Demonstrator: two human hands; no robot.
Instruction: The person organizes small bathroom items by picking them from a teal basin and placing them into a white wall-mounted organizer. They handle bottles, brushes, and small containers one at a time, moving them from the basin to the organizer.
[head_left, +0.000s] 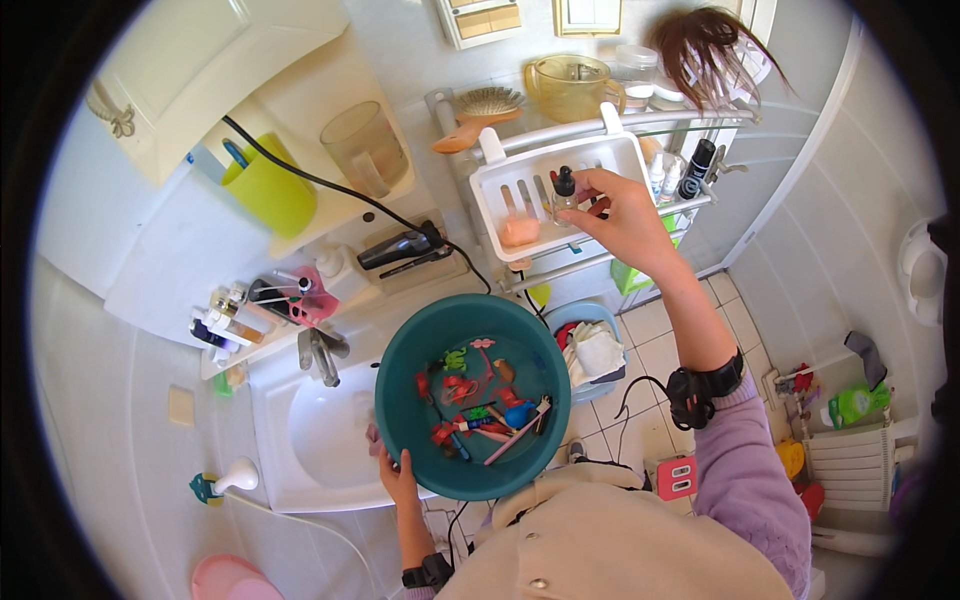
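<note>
My right hand (619, 217) holds a small clear dropper bottle (564, 196) with a black top, over a white slotted plastic basket (487, 191). An orange-pink lump, perhaps soap (519, 230), lies in the basket, left of the bottle. My left hand (399, 476) grips the lower left rim of a dark green plastic basin (397, 390). Inside the basin lie a green toy figure (454, 359), a blue round item (519, 415), a pink stick (510, 442) and several small red things.
A white washbasin (322, 442) with a metal faucet (322, 356) is at the left. Behind are a hair clipper (397, 249), a black cable and a lime green cup (274, 195). A wooden hairbrush (480, 116) and an amber cup (574, 90) stand above the basket. A light blue bin (592, 391) holds cloths.
</note>
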